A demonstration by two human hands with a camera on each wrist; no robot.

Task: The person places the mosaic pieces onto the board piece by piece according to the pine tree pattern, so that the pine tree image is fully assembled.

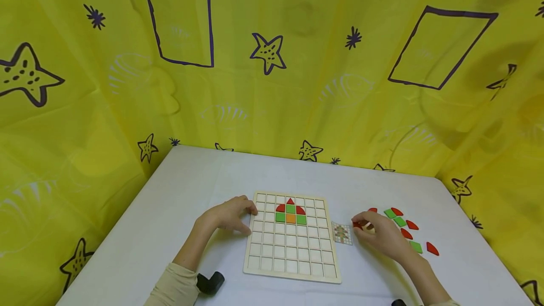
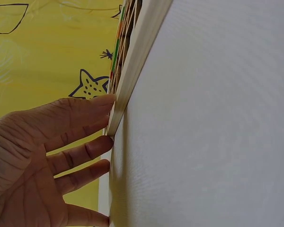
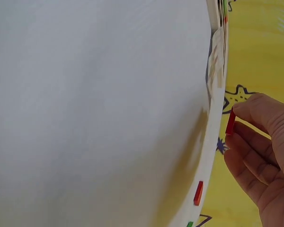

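Note:
A pale wooden grid board [image 1: 291,252] lies flat on the table. Near its top, red, green and orange tiles [image 1: 291,208] fill several cells as a small figure topped by a red triangle. My left hand [image 1: 233,213] rests at the board's left edge; in the left wrist view its thumb and fingertips touch the wooden rim [image 2: 128,75] with the fingers spread. Right of the board, my right hand [image 1: 380,235] pinches a red tile [image 3: 231,121] between thumb and fingers, lifted off the table. Its exact shape is mostly hidden by the fingers.
A small pattern card [image 1: 342,233] lies against the board's right edge. Loose red tiles [image 1: 432,249] and green tiles [image 1: 415,247] are scattered around and beyond the right hand. A black object [image 1: 210,283] shows by the left forearm. Yellow curtains [image 1: 272,98] enclose the table.

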